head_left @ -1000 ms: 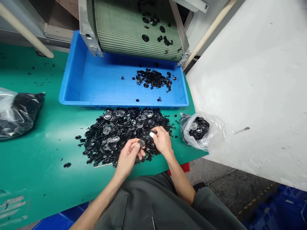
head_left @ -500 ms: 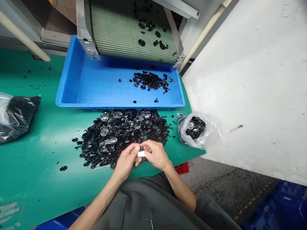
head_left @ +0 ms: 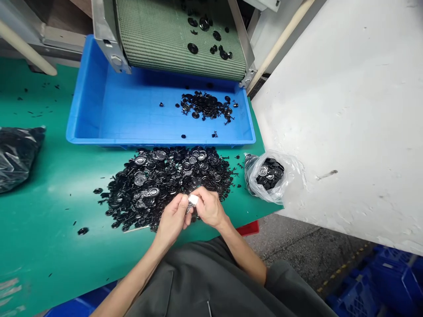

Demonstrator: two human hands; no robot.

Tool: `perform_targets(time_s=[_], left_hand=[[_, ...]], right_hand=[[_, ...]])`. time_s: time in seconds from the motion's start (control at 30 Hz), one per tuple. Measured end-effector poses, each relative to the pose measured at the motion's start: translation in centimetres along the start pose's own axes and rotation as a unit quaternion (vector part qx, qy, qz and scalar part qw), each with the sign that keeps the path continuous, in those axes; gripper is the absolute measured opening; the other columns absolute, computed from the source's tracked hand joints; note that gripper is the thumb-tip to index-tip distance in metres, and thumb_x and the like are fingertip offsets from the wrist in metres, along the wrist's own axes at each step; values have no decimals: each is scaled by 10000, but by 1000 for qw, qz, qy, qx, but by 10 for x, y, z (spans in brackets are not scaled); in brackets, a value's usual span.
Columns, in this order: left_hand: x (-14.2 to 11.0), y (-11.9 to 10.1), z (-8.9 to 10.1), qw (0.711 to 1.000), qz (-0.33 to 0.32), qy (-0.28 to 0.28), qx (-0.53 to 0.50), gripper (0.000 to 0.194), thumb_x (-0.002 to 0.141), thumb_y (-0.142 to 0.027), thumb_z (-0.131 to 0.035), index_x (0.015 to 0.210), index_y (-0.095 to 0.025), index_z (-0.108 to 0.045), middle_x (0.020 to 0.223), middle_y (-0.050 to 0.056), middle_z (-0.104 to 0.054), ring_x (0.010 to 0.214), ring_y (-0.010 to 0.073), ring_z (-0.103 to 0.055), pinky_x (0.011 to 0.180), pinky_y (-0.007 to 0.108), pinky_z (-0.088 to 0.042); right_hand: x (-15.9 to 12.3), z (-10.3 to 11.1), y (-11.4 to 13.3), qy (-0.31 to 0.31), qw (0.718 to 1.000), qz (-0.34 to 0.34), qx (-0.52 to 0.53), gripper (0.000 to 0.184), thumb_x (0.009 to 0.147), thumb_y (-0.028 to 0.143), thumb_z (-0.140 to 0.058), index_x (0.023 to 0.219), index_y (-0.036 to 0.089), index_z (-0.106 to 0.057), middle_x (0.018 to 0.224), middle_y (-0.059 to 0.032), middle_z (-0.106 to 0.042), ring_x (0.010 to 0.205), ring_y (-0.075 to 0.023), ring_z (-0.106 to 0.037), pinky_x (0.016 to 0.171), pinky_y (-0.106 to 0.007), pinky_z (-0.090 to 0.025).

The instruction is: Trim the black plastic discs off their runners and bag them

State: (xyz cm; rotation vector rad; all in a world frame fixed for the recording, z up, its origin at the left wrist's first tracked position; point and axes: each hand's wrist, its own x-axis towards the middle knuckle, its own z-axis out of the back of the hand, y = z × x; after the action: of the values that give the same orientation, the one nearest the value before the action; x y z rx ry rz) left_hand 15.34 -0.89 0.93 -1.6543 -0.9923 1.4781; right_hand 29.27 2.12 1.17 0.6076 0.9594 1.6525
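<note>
My left hand (head_left: 172,218) is closed, thumb against fingers, around a small round black plastic part (head_left: 189,205) with a pale ring on it. My right hand (head_left: 210,209) meets it from the other side, its fingers bent onto the same part. At the right fingertips shows a small white piece (head_left: 193,199); whether it is a wrap on a finger or a loose thing I cannot tell. Both hands are over the near edge of a wide heap of black plastic parts (head_left: 145,180), discs and thin branched bits, on the green tabletop (head_left: 49,229).
Beyond the heap stands a blue tray (head_left: 132,140) holding a smaller pile, under the end of a green conveyor belt (head_left: 155,39) carrying loose parts. An open clear bag (head_left: 291,171) of discs leans by the white wall (head_left: 346,110). Another filled bag (head_left: 18,158) lies left.
The fingers have turned the part, and its ringed face now shows. The white piece has risen and tilted. My view has shifted slightly; the belt's parts look unmoved on it.
</note>
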Motion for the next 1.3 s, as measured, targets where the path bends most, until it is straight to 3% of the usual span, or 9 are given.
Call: perform_targets(time_s=[0.1,0.23,0.37,0.57,0.67,0.77,0.9,1.13,1.3], left_hand=[[7,-3,-1,996,15,6,-91,356,897,-525,-576,783,-187,-569,570,-50,-556,390,70,-439,381,186,-340],[11,-8,2,986,36,19,-163,362,849,-497,-659,1015,-179,-615,680,-24,-615,456,102,-548,388,202,-406],[10,-12,5,972,53,42,-224,364,825,-460,-703,1040,-174,-635,817,30,-666,596,150,-644,427,222,-478],[13,-15,6,955,73,49,-283,303,794,-443,-747,794,-168,-619,908,46,-667,686,160,-659,410,193,-468],[17,-18,4,956,88,35,-278,324,762,-412,-787,740,-166,-578,805,13,-648,544,77,-538,366,137,-355],[20,-19,-2,960,79,40,-267,318,747,-413,-798,839,-173,-610,779,2,-635,491,54,-460,345,129,-256],[19,-18,-11,974,55,50,-212,372,755,-434,-781,984,-183,-631,739,-11,-613,492,63,-455,366,144,-228],[16,-14,-11,991,30,24,-126,337,814,-500,-693,875,-181,-603,515,-54,-540,411,52,-328,394,155,-190],[17,-10,-7,985,61,34,-158,362,762,-496,-740,815,-169,-595,493,-46,-548,402,49,-304,375,157,-180]], right_hand=[[17,17,-4,-16,999,11,-39,368,857,70,-388,1091,197,-642,856,-23,-667,768,-153,-625,768,-264,-515],[47,36,-12,-47,981,-10,-190,549,847,46,-381,1341,209,-557,1073,-95,-589,903,-205,-603,836,-326,-522],[64,40,-19,-5,967,-19,-255,541,825,34,-417,1298,223,-599,1049,-95,-553,881,-220,-583,790,-333,-538],[52,42,-34,-74,989,27,-126,361,883,111,-397,1078,189,-690,1068,-84,-603,929,-191,-616,881,-331,-524],[44,41,-38,-101,993,-48,31,366,891,195,-447,1204,202,-636,971,-48,-656,761,-148,-659,718,-294,-570],[36,38,-33,-109,965,-131,199,337,857,295,-544,1171,208,-633,795,-2,-667,581,-113,-633,528,-226,-535],[26,31,-17,-82,933,-151,315,244,854,304,-551,1048,195,-648,788,-20,-693,613,-123,-660,538,-224,-548],[9,23,1,-37,962,-132,238,315,845,144,-456,1096,195,-640,759,7,-694,596,-106,-675,597,-222,-556],[3,21,3,5,993,-52,104,372,861,158,-502,1206,205,-635,1081,-53,-671,845,-136,-675,752,-251,-565]])
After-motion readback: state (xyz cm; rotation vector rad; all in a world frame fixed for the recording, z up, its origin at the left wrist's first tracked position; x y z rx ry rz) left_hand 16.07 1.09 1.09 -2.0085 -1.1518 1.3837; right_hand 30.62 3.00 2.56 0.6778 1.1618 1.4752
